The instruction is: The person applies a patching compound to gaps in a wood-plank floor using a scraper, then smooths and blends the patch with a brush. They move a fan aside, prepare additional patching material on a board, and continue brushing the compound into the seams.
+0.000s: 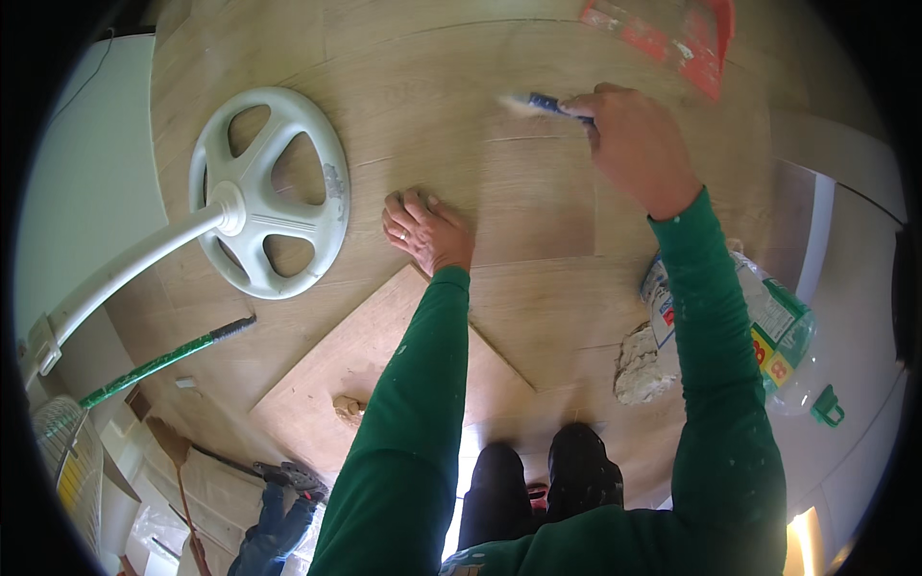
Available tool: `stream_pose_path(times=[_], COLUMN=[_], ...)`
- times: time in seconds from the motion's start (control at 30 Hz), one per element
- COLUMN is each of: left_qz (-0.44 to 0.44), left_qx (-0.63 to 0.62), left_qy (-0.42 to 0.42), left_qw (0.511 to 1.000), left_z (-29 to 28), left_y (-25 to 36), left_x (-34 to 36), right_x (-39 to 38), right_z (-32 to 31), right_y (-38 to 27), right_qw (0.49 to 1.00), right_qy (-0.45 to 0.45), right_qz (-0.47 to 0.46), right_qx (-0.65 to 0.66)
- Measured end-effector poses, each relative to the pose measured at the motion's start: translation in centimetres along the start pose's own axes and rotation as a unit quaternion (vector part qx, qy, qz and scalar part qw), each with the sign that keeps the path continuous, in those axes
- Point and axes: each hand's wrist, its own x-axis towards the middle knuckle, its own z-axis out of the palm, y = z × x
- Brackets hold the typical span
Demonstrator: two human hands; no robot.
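Note:
My right hand [642,144] is closed round the blue handle of a paintbrush [544,102]. Its pale bristles point left, just over or touching the wood-look floor [538,202]; I cannot tell which. My left hand [429,231] lies on the floor, fingers spread and slightly bent, with a ring on one finger and nothing held. Close behind its wrist is the corner of a tile or board [317,360] lying flat, with a small beige lump [348,410] on it.
A white fan's base [332,230] stands left, a green pole [158,370] below it. At upper right lies a red, paint-marked dustpan [706,58]. Right of me are a clear bottle [789,360], a green cap [827,407] and a whitish clump [639,370]. Another person's legs [274,528] show lower left.

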Motion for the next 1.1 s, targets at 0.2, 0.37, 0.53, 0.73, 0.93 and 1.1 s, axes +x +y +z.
stream_pose_path(times=[0.2,0.37,0.53,0.73,0.93,1.1], left_qz=[-0.036,-0.015,-0.006,-0.005,-0.026,-0.017], left_qx=[0.040,0.069,0.053,0.064,0.073,0.070], left_qy=[-0.024,-0.006,0.003,-0.004,-0.012,-0.023], left_qw=[0.998,0.997,0.999,0.998,0.997,0.997], left_z=[0.0,0.9,0.9,1.8,0.8,0.9], left_y=[-0.4,-1.5,-1.4,-0.4,-1.7,-0.7], left_x=[-0.3,-0.4,-0.2,-1.0,0.0,-0.7], right_x=[-5.2,-4.0,-6.6,-7.1,-14.6,-19.3], right_z=[0.6,1.5,1.4,-1.4,-10.4,-10.3], right_y=[-8.6,-2.1,-3.6,3.1,5.8,18.0], right_qw=[0.991,0.990,0.983,0.969,0.954,0.900], right_qy=[-0.117,-0.023,-0.060,0.021,-0.045,-0.153], right_qz=[0.011,0.125,0.123,0.229,0.296,0.345], right_qx=[0.069,0.061,0.118,0.086,0.025,-0.218])
